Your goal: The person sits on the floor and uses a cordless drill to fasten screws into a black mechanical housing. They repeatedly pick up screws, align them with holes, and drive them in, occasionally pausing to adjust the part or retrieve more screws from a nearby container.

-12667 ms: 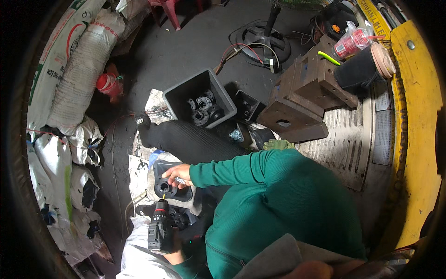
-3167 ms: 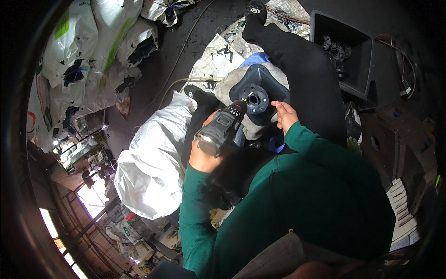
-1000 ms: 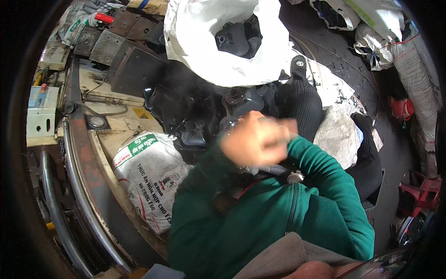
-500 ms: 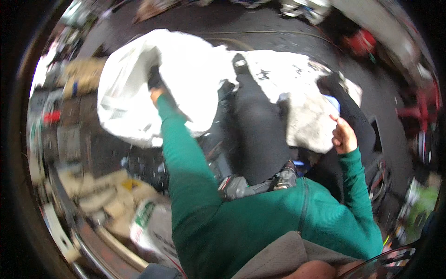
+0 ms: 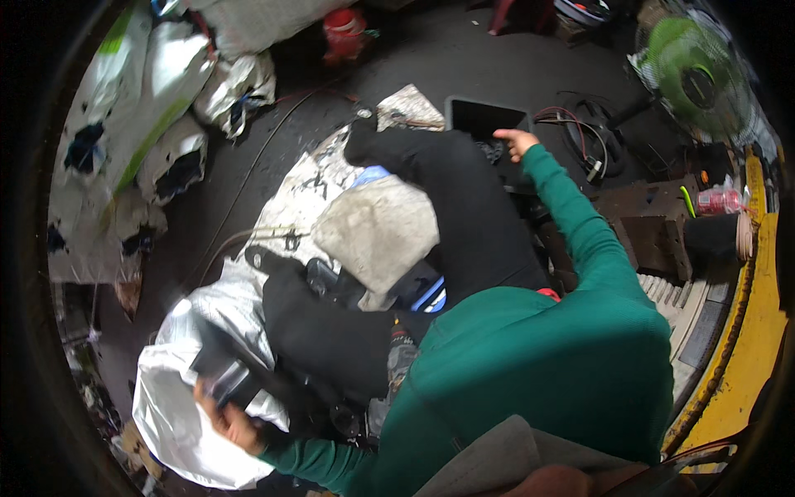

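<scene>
My left hand [image 5: 230, 424], at the lower left, grips a dark, blurred object with a shiny face [image 5: 225, 377], its kind unclear. Both are over the mouth of a large white sack [image 5: 178, 422] beside my left leg. Out to the right, my right hand [image 5: 518, 146] reaches over the near right side of a black bin [image 5: 489, 106], index finger stretched out and nothing visible in it. Small dark pieces [image 5: 494, 151] lie in the bin below that hand. Between my legs rests a greyish-white cloth pad [image 5: 377, 232]. A power drill [image 5: 402, 352] is against my waist.
White sacks [image 5: 178, 70] with dark contents stand at the far left. A red container [image 5: 344, 35] is at the back. Farther right are a green fan [image 5: 691, 70], loose cables [image 5: 592, 137] and a yellow metal edge [image 5: 749, 331]. A hose [image 5: 248, 174] crosses the dark floor.
The view has turned right, bringing the bin and fan into sight. My right hand has gone from above my lap to the bin. My left hand, formerly inside the sack's mouth, now shows a dark object.
</scene>
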Demonstrator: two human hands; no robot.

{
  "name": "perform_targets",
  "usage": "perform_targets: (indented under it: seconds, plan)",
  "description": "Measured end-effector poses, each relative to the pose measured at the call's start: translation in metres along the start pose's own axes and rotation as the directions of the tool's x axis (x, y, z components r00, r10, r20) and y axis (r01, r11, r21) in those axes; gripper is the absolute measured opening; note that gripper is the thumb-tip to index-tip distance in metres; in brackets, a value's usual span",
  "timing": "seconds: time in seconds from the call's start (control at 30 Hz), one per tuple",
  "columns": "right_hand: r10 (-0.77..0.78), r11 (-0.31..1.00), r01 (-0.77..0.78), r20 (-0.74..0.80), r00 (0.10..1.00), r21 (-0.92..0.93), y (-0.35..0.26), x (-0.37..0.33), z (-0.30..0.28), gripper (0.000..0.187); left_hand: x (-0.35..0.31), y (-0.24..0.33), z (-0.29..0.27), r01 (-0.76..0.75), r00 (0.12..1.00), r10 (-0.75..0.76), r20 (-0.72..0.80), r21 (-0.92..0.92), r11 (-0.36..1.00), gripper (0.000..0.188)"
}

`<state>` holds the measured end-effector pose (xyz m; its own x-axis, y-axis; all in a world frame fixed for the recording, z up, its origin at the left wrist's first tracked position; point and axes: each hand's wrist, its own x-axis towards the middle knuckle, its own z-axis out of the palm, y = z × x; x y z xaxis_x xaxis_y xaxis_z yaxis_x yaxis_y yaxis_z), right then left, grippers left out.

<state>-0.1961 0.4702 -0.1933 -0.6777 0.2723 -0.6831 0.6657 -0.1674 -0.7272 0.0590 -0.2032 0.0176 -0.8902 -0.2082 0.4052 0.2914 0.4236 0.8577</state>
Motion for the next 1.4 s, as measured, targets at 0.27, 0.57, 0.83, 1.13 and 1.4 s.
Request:
perform_targets:
  seconds: [0.27,0.57,0.83,1.13,1.4]
  plan:
    - [-0.043,0.602,-0.244,-0.336,0.941,-0.761,0.086,0.125,-0.010,0.051,0.051,-0.074,0.317,-0.306,0.784,-0.186,0.593,0.629,0.715,0.022]
    - [0.269,0.332,-0.123,-0.031,0.963,-0.935,0.106,0.179,0.012,0.089,0.017,-0.105,0.333,-0.053,0.851,-0.278,0.445,0.600,0.799,0.028]
    - [0.111,0.422,-0.140,-0.102,0.988,-0.896,0.123,0.144,0.029,0.086,0.003,-0.044,0.283,0.054,0.918,-0.234,0.320,0.484,0.873,0.029]
    - [-0.575,0.767,0.526,-0.030,0.818,-0.368,-0.013,0.074,0.017,0.036,-0.065,0.065,0.135,0.505,0.496,-0.721,0.483,0.515,0.692,0.041]
    - [-0.341,-0.190,0.895,0.882,0.326,-0.404,-0.031,-0.114,0.227,0.041,-0.155,0.059,0.178,0.274,0.721,-0.633,0.283,0.722,0.635,0.072]
